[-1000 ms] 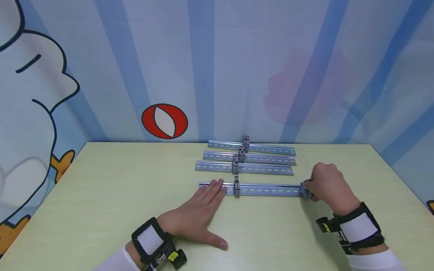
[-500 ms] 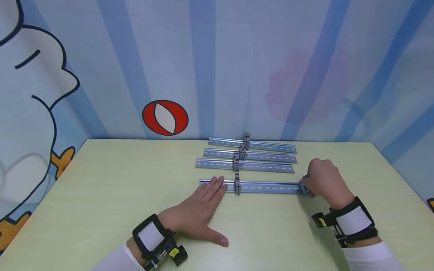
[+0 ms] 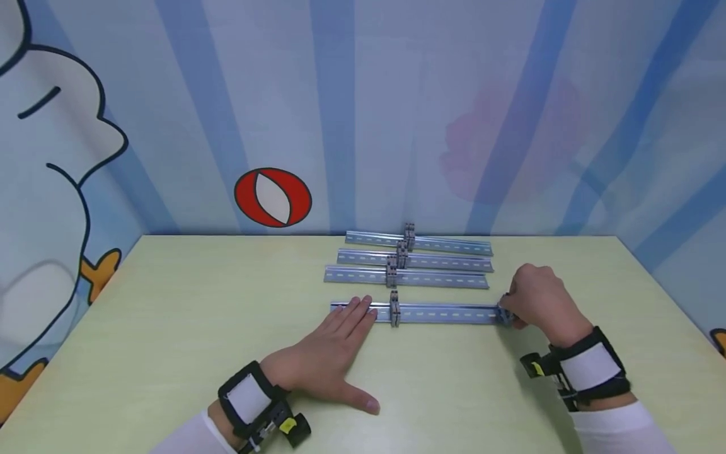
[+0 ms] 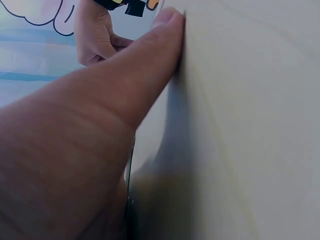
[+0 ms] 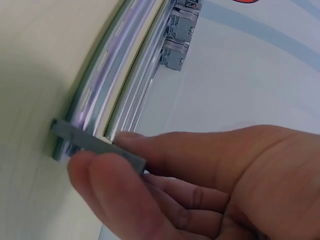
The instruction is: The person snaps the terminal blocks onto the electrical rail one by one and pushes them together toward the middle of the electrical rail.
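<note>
Three far rails carry blocks; my right hand pinches a grey block onto the near rail's right end, left hand flat, steadying it.

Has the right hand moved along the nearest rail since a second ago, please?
Yes, slightly: the right hand, pinching a grey block, sits a little nearer the block mid-way along the nearest rail.
</note>
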Motion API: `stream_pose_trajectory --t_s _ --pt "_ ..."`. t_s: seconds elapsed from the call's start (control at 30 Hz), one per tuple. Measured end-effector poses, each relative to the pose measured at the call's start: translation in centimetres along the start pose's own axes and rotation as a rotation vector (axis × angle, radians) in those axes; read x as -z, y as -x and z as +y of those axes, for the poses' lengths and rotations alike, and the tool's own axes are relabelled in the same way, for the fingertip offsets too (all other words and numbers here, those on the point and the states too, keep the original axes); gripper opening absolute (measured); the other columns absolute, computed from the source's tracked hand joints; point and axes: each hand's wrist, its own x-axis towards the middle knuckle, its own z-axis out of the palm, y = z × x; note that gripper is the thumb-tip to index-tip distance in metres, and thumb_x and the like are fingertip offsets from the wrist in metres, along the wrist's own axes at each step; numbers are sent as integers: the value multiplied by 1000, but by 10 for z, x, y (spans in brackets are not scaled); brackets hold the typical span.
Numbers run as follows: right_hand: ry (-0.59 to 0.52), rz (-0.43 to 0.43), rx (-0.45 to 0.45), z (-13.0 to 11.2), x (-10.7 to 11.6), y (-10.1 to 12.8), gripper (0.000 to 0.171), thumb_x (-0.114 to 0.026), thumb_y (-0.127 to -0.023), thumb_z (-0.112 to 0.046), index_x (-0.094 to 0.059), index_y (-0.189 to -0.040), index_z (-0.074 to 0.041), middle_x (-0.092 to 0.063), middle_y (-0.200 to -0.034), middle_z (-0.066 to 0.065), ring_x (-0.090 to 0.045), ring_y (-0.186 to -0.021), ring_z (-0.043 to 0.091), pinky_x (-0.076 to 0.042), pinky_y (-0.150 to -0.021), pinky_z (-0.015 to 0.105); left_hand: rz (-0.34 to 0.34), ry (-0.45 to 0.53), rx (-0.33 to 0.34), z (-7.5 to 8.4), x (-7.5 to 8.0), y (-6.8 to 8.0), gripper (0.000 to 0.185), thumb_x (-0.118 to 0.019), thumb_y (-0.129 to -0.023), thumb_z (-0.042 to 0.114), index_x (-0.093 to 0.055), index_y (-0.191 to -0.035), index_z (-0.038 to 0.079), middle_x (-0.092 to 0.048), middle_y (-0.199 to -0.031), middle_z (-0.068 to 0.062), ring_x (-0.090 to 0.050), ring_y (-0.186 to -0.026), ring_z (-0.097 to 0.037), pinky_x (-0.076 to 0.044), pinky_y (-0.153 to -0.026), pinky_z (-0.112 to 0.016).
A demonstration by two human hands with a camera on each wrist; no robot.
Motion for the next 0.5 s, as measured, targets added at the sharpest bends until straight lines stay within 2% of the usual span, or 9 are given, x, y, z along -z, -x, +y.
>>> stream_pose_trajectory --t_s 0.07,0.17,0.3,0.5 --pt "1 -30 -10 1 2 1 35 -65 -86 -11 -60 -52 -6 -60 -47 4 -63 -48 18 -44 -52 30 3 -4 -2 -1 -2 0 128 -49 -69 89 2 -157 12 15 -163 -7 14 -149 -25 -3 -120 -47" --pt "-5 -66 -22 4 6 2 28 -66 -89 -16 -71 -66 -2 -63 -52 3 -63 -53 18 -50 -61 37 7 -4 -8 -1 -4 -1 128 -47 -69 91 4 -157 13 16 -163 -6 15 -149 -25 -3 -120 -47" --pt "-37 -91 -10 4 9 5 21 -66 -90 -15 -76 -81 2 -67 -60 2 -67 -58 17 -54 -67 43 9 -11 -10 -2 -6 -1 128 -45 -69 91 5 -157 13 18 -163 -5 15 -149 -24 -3 -120 -47" --pt "-77 -85 24 4 9 4 20 -65 -87 -12 -75 -75 0 -67 -57 4 -69 -58 18 -55 -65 42 17 -24 -9 -5 -7 0 128 -43 -68 92 6 -157 14 18 -163 -5 16 -149 -24 -3 -120 -47"
